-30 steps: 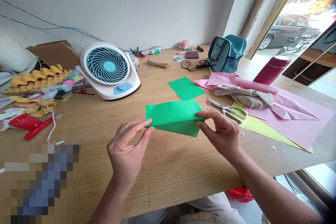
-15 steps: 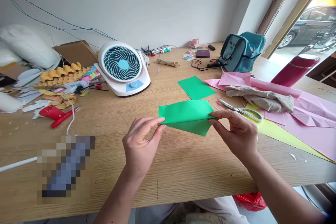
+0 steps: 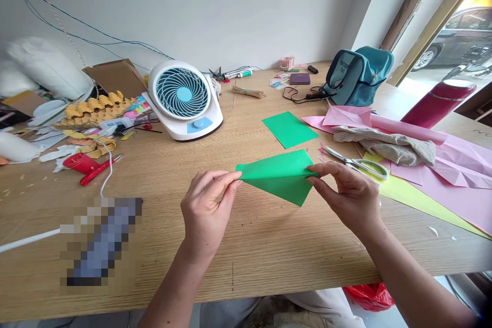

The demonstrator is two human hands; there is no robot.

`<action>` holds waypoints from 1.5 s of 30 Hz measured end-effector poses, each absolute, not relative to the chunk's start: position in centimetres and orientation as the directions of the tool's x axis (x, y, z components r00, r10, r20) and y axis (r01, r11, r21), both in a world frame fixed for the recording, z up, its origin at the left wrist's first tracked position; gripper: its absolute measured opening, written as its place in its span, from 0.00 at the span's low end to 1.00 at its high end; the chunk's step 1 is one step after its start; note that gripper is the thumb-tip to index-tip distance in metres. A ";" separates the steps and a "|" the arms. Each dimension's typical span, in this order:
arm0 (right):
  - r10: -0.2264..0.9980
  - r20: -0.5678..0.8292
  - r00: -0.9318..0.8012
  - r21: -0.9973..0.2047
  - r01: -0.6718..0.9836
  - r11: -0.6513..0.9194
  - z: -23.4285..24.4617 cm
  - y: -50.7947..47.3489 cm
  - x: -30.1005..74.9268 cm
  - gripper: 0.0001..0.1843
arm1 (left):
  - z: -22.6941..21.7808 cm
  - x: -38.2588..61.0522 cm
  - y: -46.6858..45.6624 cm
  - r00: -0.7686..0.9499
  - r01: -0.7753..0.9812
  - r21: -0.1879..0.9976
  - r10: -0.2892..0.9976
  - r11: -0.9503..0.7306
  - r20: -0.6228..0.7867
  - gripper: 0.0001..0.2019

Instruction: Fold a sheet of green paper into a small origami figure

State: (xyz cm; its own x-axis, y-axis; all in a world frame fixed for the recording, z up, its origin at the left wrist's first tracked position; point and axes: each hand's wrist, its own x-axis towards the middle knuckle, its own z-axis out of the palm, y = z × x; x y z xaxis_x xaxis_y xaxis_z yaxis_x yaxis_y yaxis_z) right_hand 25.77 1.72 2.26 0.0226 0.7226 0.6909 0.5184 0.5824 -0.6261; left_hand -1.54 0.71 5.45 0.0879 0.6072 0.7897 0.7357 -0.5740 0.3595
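Between my hands, above the table, is a sheet of green paper (image 3: 274,166) with a crease running across its width. My left hand (image 3: 209,202) pinches its left end between thumb and fingers. At the right end, my right hand (image 3: 346,195) pinches the same crease line. One part of the paper rises behind the crease, and a pointed part hangs below it. A second green sheet (image 3: 290,129) lies flat on the table just beyond. Scissors (image 3: 357,163) with white-and-grey handles rest right behind my right hand.
A white fan (image 3: 184,100) stands at the back left, near a red hot glue gun (image 3: 90,166). To the right lie a grey glove (image 3: 386,144), pink paper (image 3: 461,169) and yellow paper (image 3: 415,202). A red bottle (image 3: 438,102) and teal bag (image 3: 355,77) are behind them.
The paper has tilted between my hands: its rear part looks narrower and its lower part hangs further down. Both hands keep their pinch. The whole view has shifted slightly.
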 end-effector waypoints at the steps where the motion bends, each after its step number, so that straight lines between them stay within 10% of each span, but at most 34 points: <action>1: 0.715 0.699 0.019 -0.615 0.527 0.587 2.5 1.7 25.7 0.07 | 5.5 -1.6 0.7 0.095 0.742 0.345 0.600 -0.575 0.794 0.08; 28: 0.716 0.698 -0.008 -0.626 0.479 0.616 3.8 2.2 25.5 0.05 | 6.5 -1.7 0.9 0.200 0.763 0.278 0.622 -0.583 0.757 0.05; 36: 0.890 0.457 -0.006 -0.884 0.113 0.454 3.3 1.8 25.6 0.03 | 7.1 -0.8 0.3 0.093 0.287 0.831 0.878 -0.476 0.470 0.04; 45: 0.939 0.341 0.042 -0.939 -0.031 0.342 3.3 1.9 25.3 0.10 | 7.7 0.6 0.2 0.048 0.331 0.797 0.852 -0.505 0.521 0.08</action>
State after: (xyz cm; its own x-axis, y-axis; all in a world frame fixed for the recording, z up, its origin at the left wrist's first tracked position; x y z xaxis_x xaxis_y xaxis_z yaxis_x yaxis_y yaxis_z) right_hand 25.30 1.94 3.26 0.0421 0.9391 0.3410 -0.0308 0.3424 -0.9391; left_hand 0.57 0.17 7.73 0.0476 0.8523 0.5208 0.3312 -0.5054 0.7968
